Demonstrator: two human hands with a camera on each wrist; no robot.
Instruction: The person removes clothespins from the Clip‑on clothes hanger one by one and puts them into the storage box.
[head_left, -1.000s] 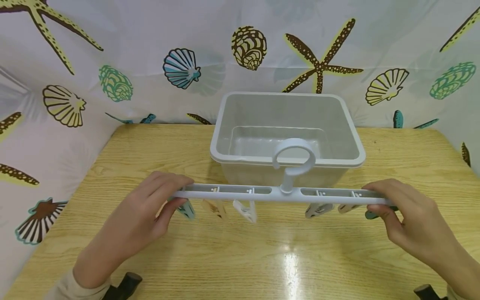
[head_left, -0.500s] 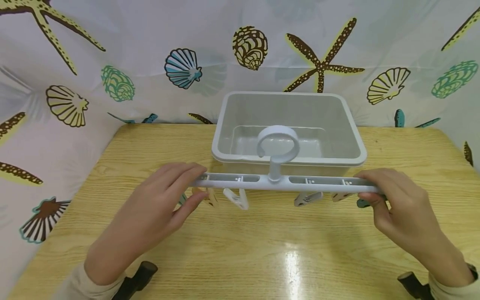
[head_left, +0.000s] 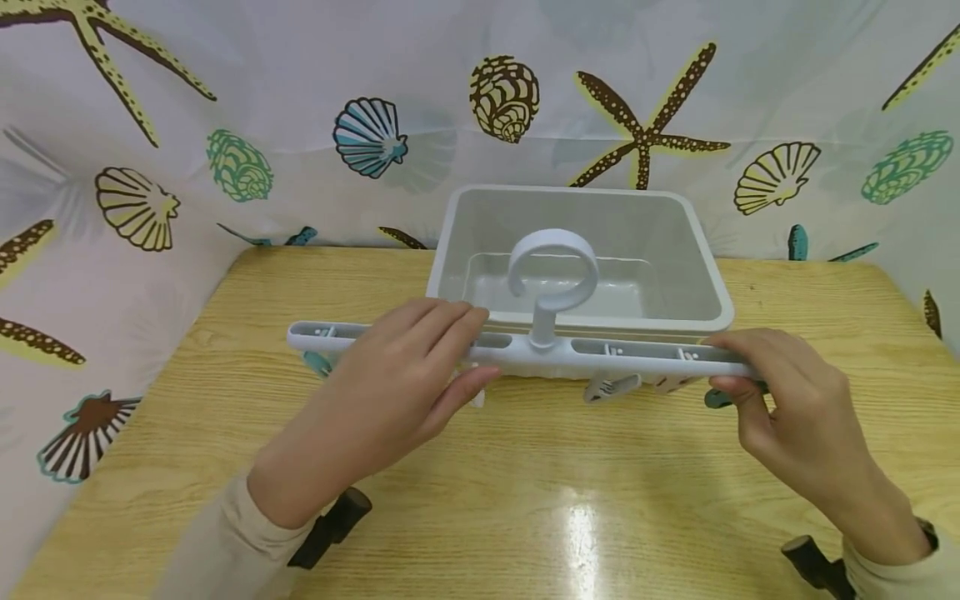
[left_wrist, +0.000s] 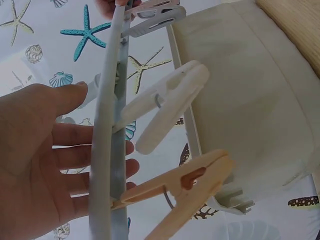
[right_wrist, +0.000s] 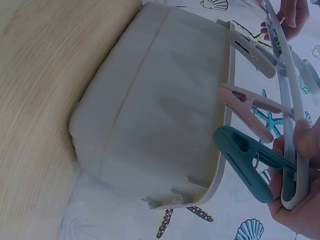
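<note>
a long, flat, pale grey plastic clip hanger (head_left: 615,354) is held level above the counter (head_left: 525,483), just in front of the bin (head_left: 712,292). a round open hook ring (head_left: 553,265) of the same smooth plastic rises from the bar's middle. left hand (head_left: 397,383): fingers laid over the top of the bar left of the hook, thumb beneath, so the bar is pinched between them; the bar's left end sticks out free past this hand. right hand (head_left: 780,400): fingers curled over the bar's right end, thumb under it, gripping it. clothes pegs hang below the bar on short links: a white peg (left_wrist: 167,105) and a peach peg (left_wrist: 185,187) with a wire spring near the left hand, a teal peg (right_wrist: 247,160) and a pink-beige peg (right_wrist: 250,107) near the right. the bin is a rectangular, matt off-white plastic tub with a rolled rim and rounded corners, standing on the glossy, light wood-grain counter. a thin curtain (head_left: 225,100) printed with shells and starfish walls in the counter.
</note>
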